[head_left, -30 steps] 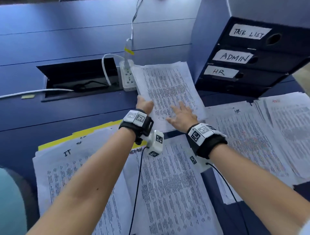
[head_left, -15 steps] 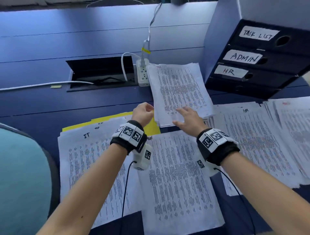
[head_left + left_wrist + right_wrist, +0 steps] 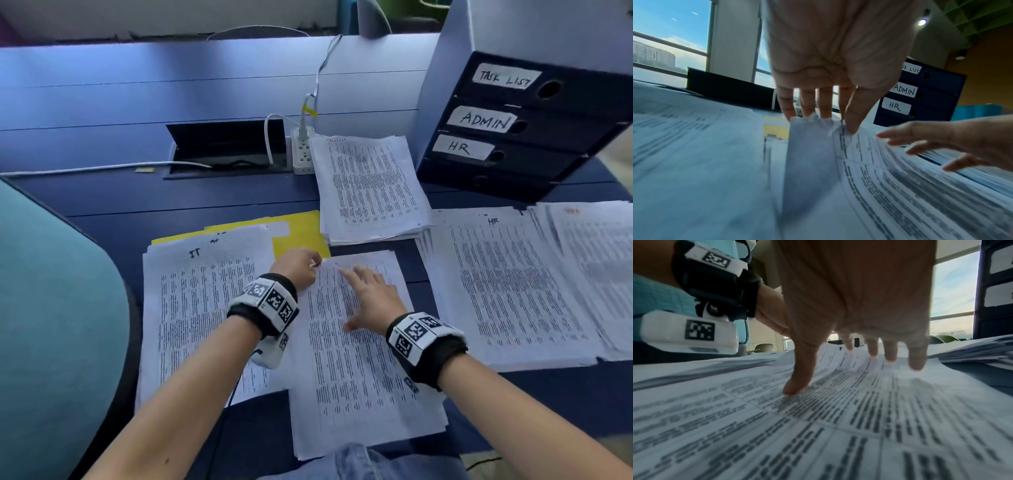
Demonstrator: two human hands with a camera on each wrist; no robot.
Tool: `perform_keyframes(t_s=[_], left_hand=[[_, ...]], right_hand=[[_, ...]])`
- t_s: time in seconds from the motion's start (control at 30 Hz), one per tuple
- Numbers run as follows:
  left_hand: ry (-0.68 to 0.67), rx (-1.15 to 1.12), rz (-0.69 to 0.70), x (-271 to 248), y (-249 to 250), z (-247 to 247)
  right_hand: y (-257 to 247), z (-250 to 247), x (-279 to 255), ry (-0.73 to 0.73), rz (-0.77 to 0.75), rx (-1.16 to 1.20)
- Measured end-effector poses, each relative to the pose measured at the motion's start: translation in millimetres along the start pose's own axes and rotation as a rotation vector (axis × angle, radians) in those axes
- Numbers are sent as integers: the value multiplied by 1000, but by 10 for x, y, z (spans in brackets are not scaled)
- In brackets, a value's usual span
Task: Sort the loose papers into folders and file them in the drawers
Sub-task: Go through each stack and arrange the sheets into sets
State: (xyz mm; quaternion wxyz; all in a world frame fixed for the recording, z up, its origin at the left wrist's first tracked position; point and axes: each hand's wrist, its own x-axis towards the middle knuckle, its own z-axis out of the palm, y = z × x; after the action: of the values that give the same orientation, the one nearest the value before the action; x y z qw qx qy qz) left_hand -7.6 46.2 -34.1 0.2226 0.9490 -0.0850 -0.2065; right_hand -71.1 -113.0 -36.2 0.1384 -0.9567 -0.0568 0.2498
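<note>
Left hand [image 3: 297, 266] pinches middle stack [image 3: 356, 377] top-left corner

white power strip [image 3: 303, 150] beside open cable hatch [image 3: 226, 148]

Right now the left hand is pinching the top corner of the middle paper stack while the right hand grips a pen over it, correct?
Not quite. The left hand does pinch the top corner of the middle paper stack, but the right hand holds no pen: its fingers are spread, with the thumb tip on the top sheet. The right wrist view shows this.
</note>
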Motion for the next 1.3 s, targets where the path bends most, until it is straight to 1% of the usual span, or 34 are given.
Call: perform_keyframes(t_s=[0.07,0.13,0.17,0.23,0.27,0.3,0.33,0.4,0.47,0.5,0.57,0.63,0.73,0.8,0.87,0.93,1.03,1.1,1.23,1.3], left_hand=[[25,72,77,-67,16,11],[-30,80,135,-103,1,26],[-86,2,138,-110,-18,37],[-184,-300,80,-167,-4,5],[-187,-417,41,-185,-3,-13],[-147,-463,6,-188,-11,-33],[-74,-457,-12,-171,-27,-50],[26,-334,-54,-107,-84,-62],[26,-217,-93,-52,-136,-39],[-2,-185,-112,-27,-161,-22],[-8,-131,-103,-14,-181,-2],[12,-75,-58,-13,-194,21],[26,73,-22,-36,-218,76],[39,150,-7,-55,-225,139],[72,167,-30,-74,-203,179],[95,178,-78,-65,-175,168],[72,117,-164,-17,-135,83],[83,44,-208,21,-123,39],[57,-99,-197,40,-112,-10],[35,-195,-164,24,-111,-50]], right_hand=[[-8,8,-15,75,9,-54],[-24,-2,-34,127,-6,-133],[-38,-18,-51,142,-23,-185],[-67,-30,-82,188,-79,-276],[-76,-16,-101,247,-124,-297],[-85,4,-129,322,-166,-324],[-76,38,-149,393,-193,-350],[-55,99,-183,456,-239,-382],[-40,167,-198,477,-298,-377],[-36,203,-205,480,-330,-355],[-26,291,-212,454,-362,-293],[-29,333,-198,428,-343,-234],[-69,273,-153,323,-307,-115],[-78,219,-107,261,-292,-125],[-88,180,-22,238,-286,-138],[-107,106,86,172,-248,-117],[-108,-29,272,61,-138,-87],[-114,-103,352,38,-89,-114],[-127,-135,425,15,-54,-142],[-112,-153,419,1,-40,-144]])
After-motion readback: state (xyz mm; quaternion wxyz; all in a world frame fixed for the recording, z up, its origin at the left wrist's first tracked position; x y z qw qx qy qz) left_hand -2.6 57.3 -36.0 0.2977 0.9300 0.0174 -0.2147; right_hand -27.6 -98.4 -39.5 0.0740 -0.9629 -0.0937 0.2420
